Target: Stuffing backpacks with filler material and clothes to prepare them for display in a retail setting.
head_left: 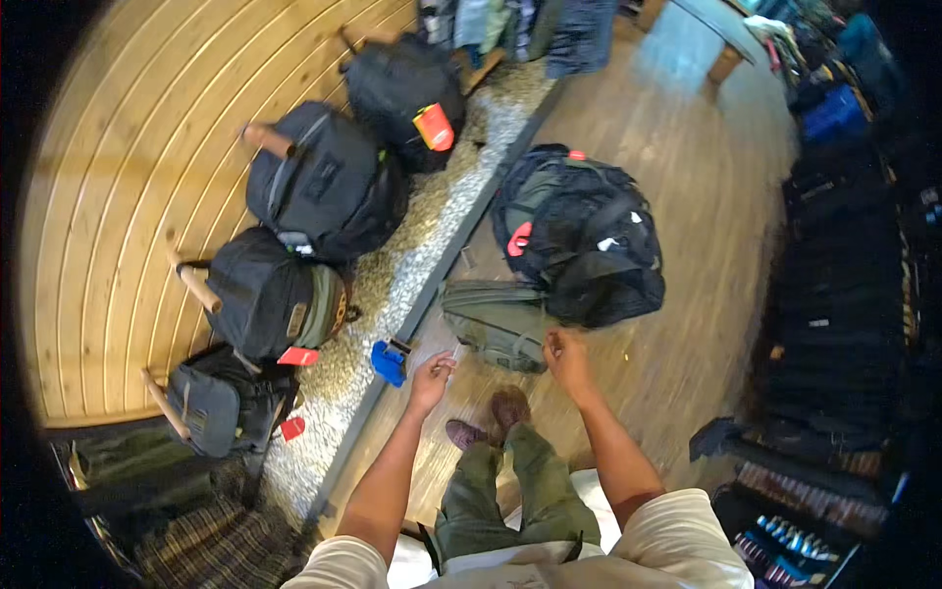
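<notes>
An olive-green bag (491,324) lies on the wooden floor before my feet, touching a large dark pile of backpacks (599,270) with red tags and some olive fabric. My right hand (566,358) has its fingers curled on the right end of the olive bag. To the bag's lower left, my left hand (432,375) hovers with loosely bent fingers apart; whether it touches a thin pale item by its fingertips is unclear. A small blue object (390,365) sits at the edge of the pebble strip, left of that hand.
Black backpacks (324,191) hang from wooden pegs on the slatted wall (118,196). A dark raised edge (422,319) borders the pebble strip (417,236). Hanging clothes (574,34) and a bench (721,54) stand at the back; dark garments (834,294) line the right.
</notes>
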`<state>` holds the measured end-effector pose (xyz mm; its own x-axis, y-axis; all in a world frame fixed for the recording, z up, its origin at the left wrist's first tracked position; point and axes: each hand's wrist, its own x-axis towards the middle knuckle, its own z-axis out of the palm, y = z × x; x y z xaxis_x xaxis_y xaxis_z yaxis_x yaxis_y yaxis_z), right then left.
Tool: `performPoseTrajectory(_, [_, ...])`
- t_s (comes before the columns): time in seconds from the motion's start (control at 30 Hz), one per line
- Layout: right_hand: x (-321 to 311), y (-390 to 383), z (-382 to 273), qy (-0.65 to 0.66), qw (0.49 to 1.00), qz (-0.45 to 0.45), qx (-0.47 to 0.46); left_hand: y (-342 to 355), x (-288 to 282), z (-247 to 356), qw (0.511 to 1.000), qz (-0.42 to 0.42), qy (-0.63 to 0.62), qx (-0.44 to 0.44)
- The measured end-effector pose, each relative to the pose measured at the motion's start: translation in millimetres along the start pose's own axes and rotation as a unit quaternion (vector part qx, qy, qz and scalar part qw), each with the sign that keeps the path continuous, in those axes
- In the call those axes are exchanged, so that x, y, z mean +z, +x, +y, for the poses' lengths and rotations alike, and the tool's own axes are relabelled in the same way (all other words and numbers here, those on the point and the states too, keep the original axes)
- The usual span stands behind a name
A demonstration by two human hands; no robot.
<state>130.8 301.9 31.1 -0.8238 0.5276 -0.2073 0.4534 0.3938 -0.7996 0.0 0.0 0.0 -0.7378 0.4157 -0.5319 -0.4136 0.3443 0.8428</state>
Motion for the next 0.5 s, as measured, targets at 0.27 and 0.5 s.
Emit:
performPoseTrajectory(0.27, [-141, -40, 34, -0.019, 0.996, 0.052, 0.067, -1, 123, 94, 0.992, -0.112, 0.048, 0.018])
performPoseTrajectory(0.5, [-156, 39, 121, -0.120, 0.992, 0.016, -0.021, 0, 187, 106, 0.994, -0.091, 0.058, -0.010])
